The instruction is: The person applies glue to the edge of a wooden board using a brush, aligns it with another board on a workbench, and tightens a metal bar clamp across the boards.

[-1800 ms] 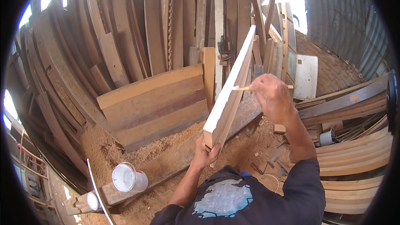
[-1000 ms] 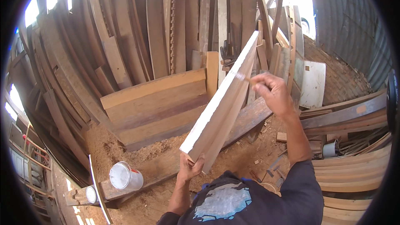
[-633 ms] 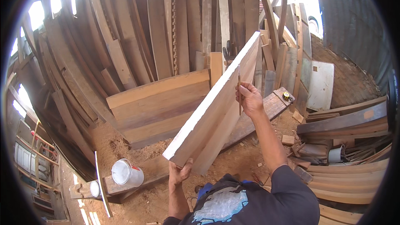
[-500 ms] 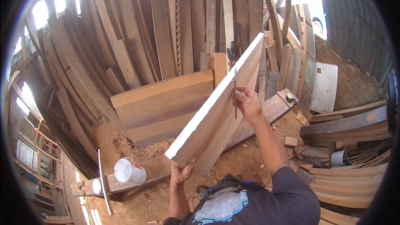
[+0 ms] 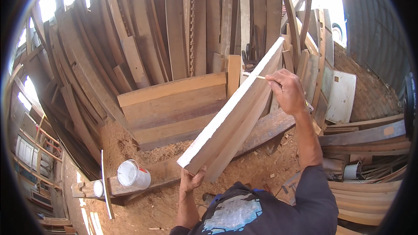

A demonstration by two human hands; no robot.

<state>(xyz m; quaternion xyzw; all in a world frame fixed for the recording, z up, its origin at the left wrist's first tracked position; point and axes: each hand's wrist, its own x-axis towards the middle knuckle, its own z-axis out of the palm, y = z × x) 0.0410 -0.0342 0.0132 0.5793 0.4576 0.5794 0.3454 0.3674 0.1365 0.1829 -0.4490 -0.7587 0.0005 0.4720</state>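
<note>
A wooden board [image 5: 237, 124] stands tilted in front of me, its long upper edge thick with a white coating. My left hand [image 5: 192, 180] is closed round the board's near lower end, the fingers partly hidden beneath it. In my right hand [image 5: 287, 89] I pinch a thin light stick [image 5: 260, 77]; its dark tip lies across the white edge toward the board's far end. Whether that tip carries bristles is too small to tell. Behind the board a panel of joined planks [image 5: 174, 104] leans in the sawdust.
On a low timber beam [image 5: 167, 174] at the left stand a white bucket [image 5: 134, 175] and a smaller white tub [image 5: 98, 188]. A thin curved strip [image 5: 106, 187] leans beside them. Tall planks [image 5: 176, 30] line the back; stacked boards [image 5: 361, 200] lie at the right.
My right hand has moved up and to the right, and the stick has turned from upright beside the board's face to lying across the white edge. My left hand keeps its grip.
</note>
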